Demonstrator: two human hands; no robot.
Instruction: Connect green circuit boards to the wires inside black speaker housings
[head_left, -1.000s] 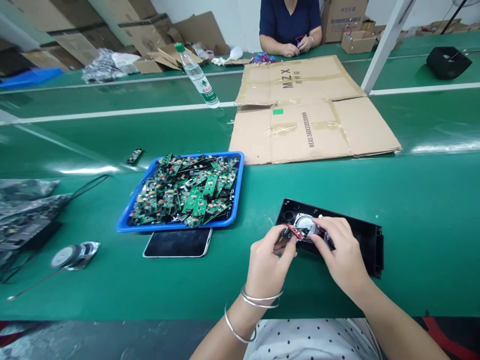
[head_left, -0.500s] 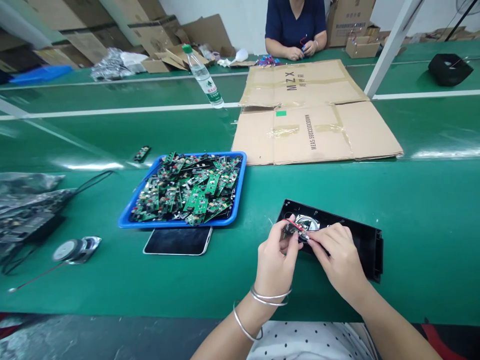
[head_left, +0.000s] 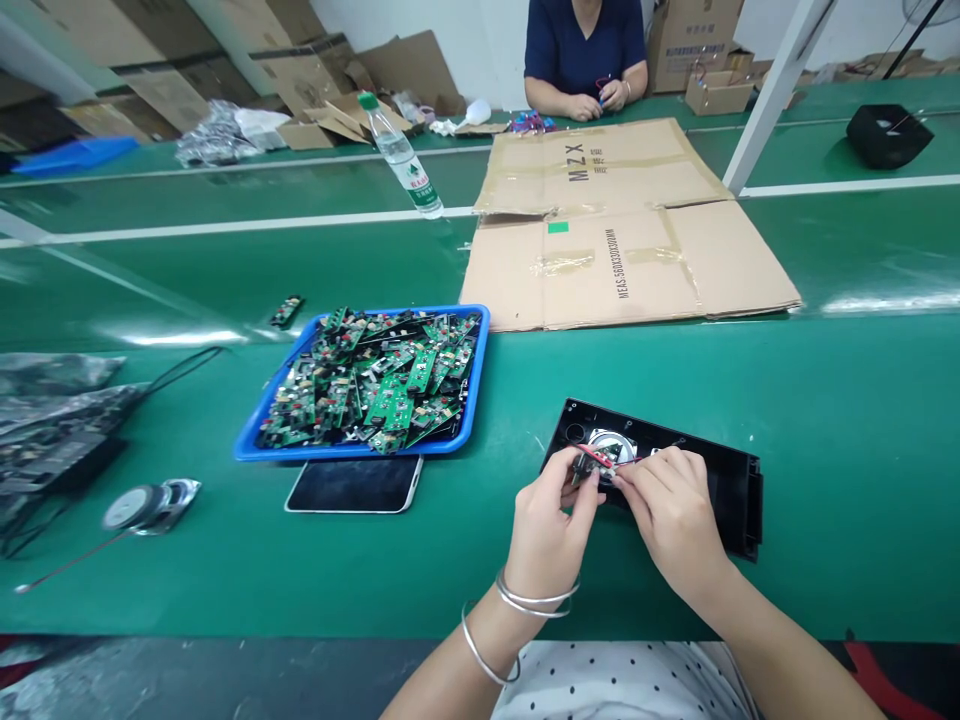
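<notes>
A black plastic speaker housing point(head_left: 724, 478) lies on the green table in front of me, with a round silver speaker point(head_left: 611, 442) set in its left end. My left hand point(head_left: 551, 525) pinches a small circuit board point(head_left: 583, 466) over the housing's near edge. A red wire point(head_left: 601, 457) runs from that board toward the speaker. My right hand point(head_left: 667, 510) is closed just to the right, fingertips pinched at the wire end where it meets the board. Both hands touch at the fingertips.
A blue tray point(head_left: 300, 450) heaped with green circuit boards sits to the left, a phone point(head_left: 354, 485) in front of it. A loose speaker point(head_left: 150, 505) lies far left. Flattened cardboard point(head_left: 622, 230) and a water bottle point(head_left: 401, 160) lie beyond; another person's hands point(head_left: 592, 100) work opposite.
My hands drew toward the housing's near left edge, off the speaker, still pinching the board and wire. The view shifted slightly.
</notes>
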